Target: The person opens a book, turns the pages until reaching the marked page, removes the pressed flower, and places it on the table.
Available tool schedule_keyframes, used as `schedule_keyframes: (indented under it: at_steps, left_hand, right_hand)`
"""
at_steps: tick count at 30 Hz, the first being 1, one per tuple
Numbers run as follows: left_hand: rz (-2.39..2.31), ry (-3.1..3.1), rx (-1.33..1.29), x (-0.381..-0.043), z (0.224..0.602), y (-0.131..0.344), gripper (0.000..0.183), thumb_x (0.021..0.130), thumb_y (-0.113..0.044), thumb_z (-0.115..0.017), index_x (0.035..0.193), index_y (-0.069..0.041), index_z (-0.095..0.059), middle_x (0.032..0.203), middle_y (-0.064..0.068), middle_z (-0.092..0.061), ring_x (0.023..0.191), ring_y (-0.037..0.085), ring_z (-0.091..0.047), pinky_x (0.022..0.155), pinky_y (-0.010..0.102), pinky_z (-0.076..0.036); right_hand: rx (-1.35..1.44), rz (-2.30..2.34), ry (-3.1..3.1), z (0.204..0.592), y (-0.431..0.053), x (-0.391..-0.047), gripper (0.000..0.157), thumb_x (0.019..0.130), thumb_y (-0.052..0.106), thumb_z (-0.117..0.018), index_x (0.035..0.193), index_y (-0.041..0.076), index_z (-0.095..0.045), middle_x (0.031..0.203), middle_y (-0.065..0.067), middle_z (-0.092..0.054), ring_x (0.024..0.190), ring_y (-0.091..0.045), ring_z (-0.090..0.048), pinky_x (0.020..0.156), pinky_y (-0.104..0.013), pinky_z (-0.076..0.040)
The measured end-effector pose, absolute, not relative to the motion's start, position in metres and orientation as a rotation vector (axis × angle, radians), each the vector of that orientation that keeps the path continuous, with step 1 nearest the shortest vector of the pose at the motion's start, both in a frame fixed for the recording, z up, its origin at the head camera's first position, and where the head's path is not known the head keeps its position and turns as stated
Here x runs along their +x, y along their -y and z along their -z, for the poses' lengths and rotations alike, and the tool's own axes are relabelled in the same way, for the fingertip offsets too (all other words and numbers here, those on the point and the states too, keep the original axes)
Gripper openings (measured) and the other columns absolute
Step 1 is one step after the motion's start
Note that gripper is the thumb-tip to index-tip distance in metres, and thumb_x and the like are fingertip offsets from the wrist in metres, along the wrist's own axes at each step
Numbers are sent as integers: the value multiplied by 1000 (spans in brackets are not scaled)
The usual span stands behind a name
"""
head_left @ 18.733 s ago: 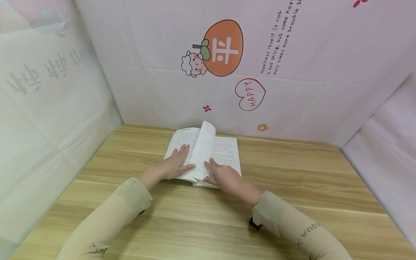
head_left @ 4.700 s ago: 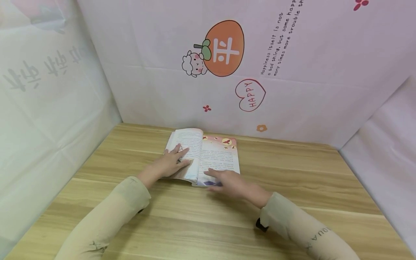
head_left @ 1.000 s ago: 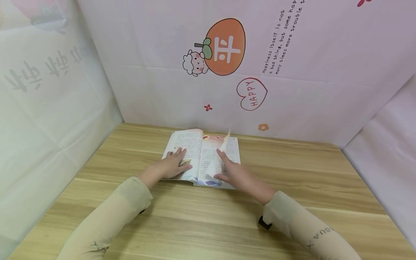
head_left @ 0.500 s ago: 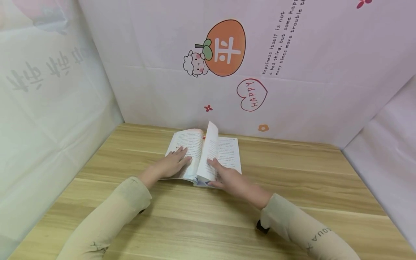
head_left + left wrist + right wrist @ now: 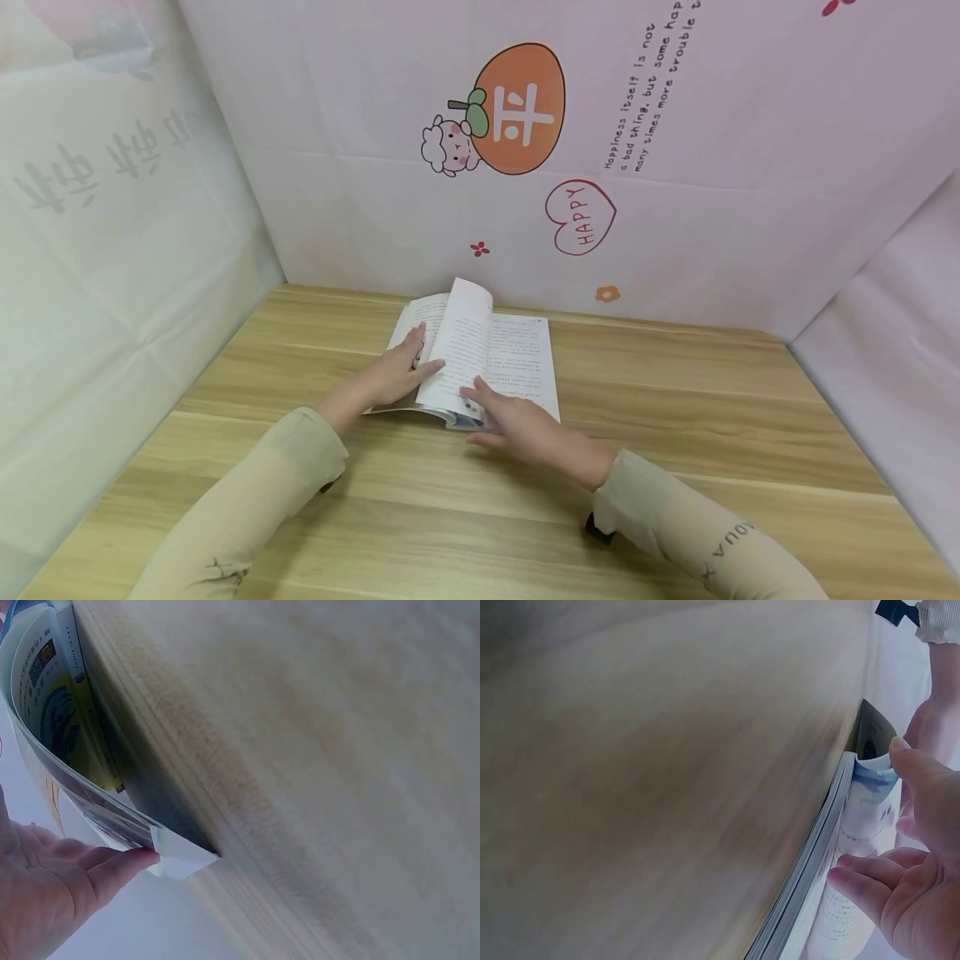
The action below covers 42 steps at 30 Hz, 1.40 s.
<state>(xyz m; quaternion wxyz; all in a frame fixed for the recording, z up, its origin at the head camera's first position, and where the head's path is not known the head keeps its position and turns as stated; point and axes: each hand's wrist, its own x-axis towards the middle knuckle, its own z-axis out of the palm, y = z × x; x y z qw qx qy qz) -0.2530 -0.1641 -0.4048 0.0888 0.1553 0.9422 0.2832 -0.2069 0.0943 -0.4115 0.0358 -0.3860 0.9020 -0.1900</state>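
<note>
An open book (image 5: 519, 354) with printed text lies near the back of the table. One of its pages (image 5: 459, 342) stands partly raised and leans over to the left half. My left hand (image 5: 393, 377) rests on the left pages with straight fingers, its thumb lying over the raised page. In the left wrist view, the fingers of that hand (image 5: 56, 889) lie at the outer edge of the bent left pages. My right hand (image 5: 525, 423) is spread by the lower right of the raised page. In the right wrist view, its thumb (image 5: 901, 754) overlaps the curled page edge.
The wooden table (image 5: 450, 517) carries the book close to its back edge. Behind rises a pale printed cloth (image 5: 360, 208) with an orange fruit drawing, and more cloth (image 5: 135, 250) hangs at the left side. Both forearms have light sleeves (image 5: 255, 500).
The page has swung from the right over to the left, and the right hand has followed it a little leftward. The left thumb now lies on that page. Earlier, a colourful spread was showing.
</note>
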Motion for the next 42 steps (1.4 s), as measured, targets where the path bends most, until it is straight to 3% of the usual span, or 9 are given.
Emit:
schedule_keyframes:
  at_steps: [6,11,15,20,28,38,42]
  left_hand:
    - [-839,-2819,465,-253,406,163,88,106,-52,-48,165,-10,2,168,26,9,150,49,-18,117,61,-26]
    - [-807,-2841,487,-252,405,161,78,107,-49,-50,167,-22,-9,167,26,14,144,55,-28,110,66,-34]
    - [-759,-2846,515,-251,405,161,69,107,-47,-51,166,-26,-21,166,26,16,142,55,-31,110,67,-35]
    - [-699,-2840,546,-250,404,161,62,108,-47,-49,163,-23,-32,166,28,13,144,56,-28,112,67,-32]
    - [-636,-2838,534,-249,405,162,63,109,-49,-44,162,-18,-33,169,23,1,144,60,-21,111,72,-26]
    - [-646,-2844,530,-249,405,162,68,109,-47,-45,160,-4,-33,169,14,-14,142,64,-20,113,71,-24]
    - [-674,-2816,458,-248,405,163,72,108,-50,-45,162,-5,-28,168,14,-20,145,61,-17,116,68,-20]
  right_hand:
    - [-1171,557,-2743,412,-90,-204,70,97,38,-72,157,14,-43,159,-23,-34,122,-36,-63,97,-46,-54]
    - [-1197,563,-2713,409,-86,-200,68,98,38,-71,155,15,-45,160,-21,-33,119,-36,-65,96,-45,-55]
    - [-1234,553,-2690,408,-83,-197,66,98,36,-72,154,13,-46,160,-21,-35,119,-35,-65,96,-45,-55]
    - [-1273,525,-2658,407,-84,-198,66,98,36,-71,155,12,-45,161,-18,-33,124,-34,-62,99,-45,-53]
    - [-1261,515,-2579,406,-97,-206,67,99,34,-70,157,13,-42,164,-14,-28,135,-30,-53,106,-44,-48]
    - [-1206,468,-2615,410,-125,-220,65,98,34,-72,151,4,-50,155,-18,-47,136,-31,-52,109,-46,-44]
    - [-1151,468,-2603,408,-141,-227,62,95,30,-76,145,1,-54,151,-23,-50,137,-35,-50,111,-48,-42]
